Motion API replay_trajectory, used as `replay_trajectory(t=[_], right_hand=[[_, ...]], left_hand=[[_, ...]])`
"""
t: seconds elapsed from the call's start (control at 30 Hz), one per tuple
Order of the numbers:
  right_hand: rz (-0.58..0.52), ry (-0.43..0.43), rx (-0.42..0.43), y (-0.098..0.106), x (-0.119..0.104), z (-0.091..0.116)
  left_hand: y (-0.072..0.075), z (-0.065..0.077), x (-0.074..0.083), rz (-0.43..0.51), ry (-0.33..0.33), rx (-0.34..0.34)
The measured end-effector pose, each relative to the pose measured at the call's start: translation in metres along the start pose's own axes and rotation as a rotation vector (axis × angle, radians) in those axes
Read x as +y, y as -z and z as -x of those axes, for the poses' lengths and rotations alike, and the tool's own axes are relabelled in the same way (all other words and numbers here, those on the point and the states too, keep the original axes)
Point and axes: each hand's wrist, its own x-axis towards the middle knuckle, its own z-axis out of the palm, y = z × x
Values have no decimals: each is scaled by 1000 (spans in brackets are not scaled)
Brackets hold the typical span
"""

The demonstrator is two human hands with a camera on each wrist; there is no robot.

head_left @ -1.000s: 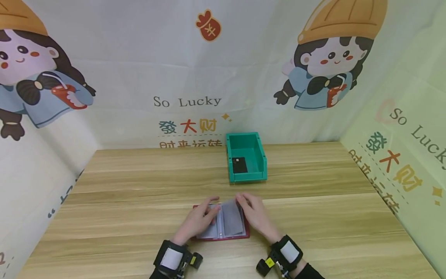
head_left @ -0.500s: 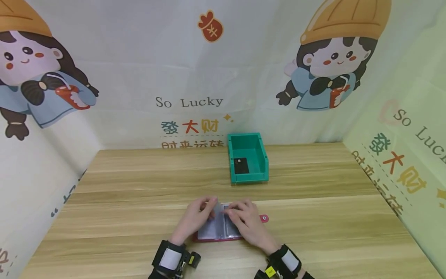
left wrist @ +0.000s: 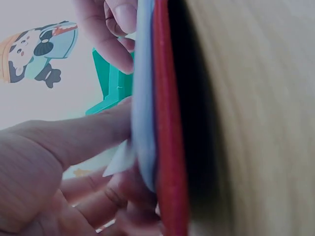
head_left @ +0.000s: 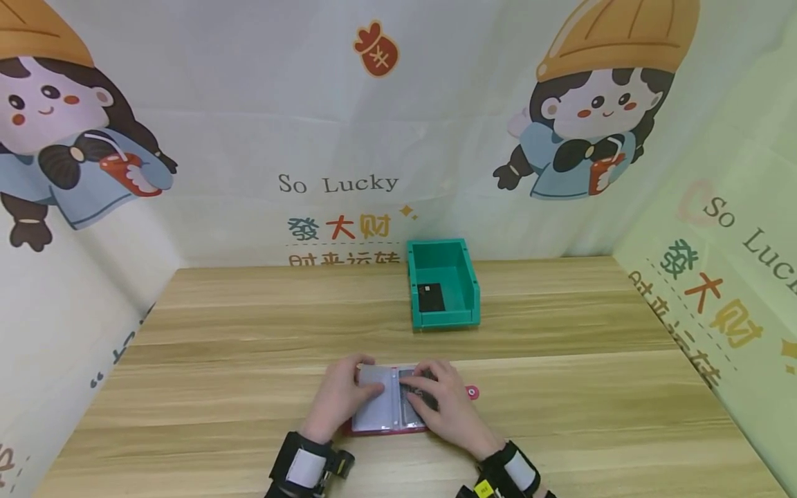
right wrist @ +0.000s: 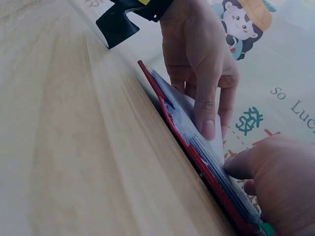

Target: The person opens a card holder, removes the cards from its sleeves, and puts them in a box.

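Note:
A small card holder (head_left: 376, 409) with a red cover and clear plastic sleeves lies spread on the table. My left hand (head_left: 339, 398) grips its left side, the thumb on the left-hand sleeve and the fingers at the far edge. Over the right-hand page, my right hand (head_left: 451, 408) touches the sleeve with bent fingers. A dark card (head_left: 423, 395) shows partly beneath those fingers; whether they pinch it is hidden. The right wrist view shows the red cover (right wrist: 216, 189) edge-on beneath stacked sleeves, with my left thumb (right wrist: 208, 129) on them.
Behind the holder stands a green open-front bin (head_left: 445, 318) with a black card (head_left: 431, 297) inside. A snap tab (head_left: 472, 392) sticks out from the holder's right side. Printed cloth (head_left: 339, 138) hangs behind the wooden table (head_left: 249, 332).
A sleeve has turned over to the left. My right hand has shifted left from the holder's right edge onto the right-hand page, where a dark card now shows. My left thumb now lies on the left sleeve.

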Motion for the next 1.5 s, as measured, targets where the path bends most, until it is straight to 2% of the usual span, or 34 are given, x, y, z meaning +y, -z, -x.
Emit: replay_trajectory(t=[0.07,0.17,0.33,0.47,0.7,0.77,0.87,0.93,1.03,1.17,1.33,1.5], right_hand=[[30,-25,33,2,2,2],[86,-69,69,6,5,5],[121,-118,75,11,10,9],[107,-143,33,13,11,8],[131,-165,-16,11,10,6],[133,-168,-16,10,9,5],[130,-172,-9,9,9,5],[129,-177,-4,10,8,6],[130,-175,5,10,7,6],[131,-179,7,11,7,7],[132,-187,0,11,7,7],[126,-195,-10,12,7,6]], left_hand=[[-2,0,1,-31,23,8],[-6,2,5,-110,6,40],[-14,6,12,-249,-97,106],[-19,8,17,-306,-170,95],[-22,11,22,-373,-128,60],[-23,11,22,-393,-147,70],[-24,11,23,-384,-186,84],[-25,11,25,-350,-187,78],[-27,11,27,-268,-143,43],[-29,12,30,-217,-95,20],[-31,12,32,-204,-78,27],[-31,11,31,-223,-114,60]])
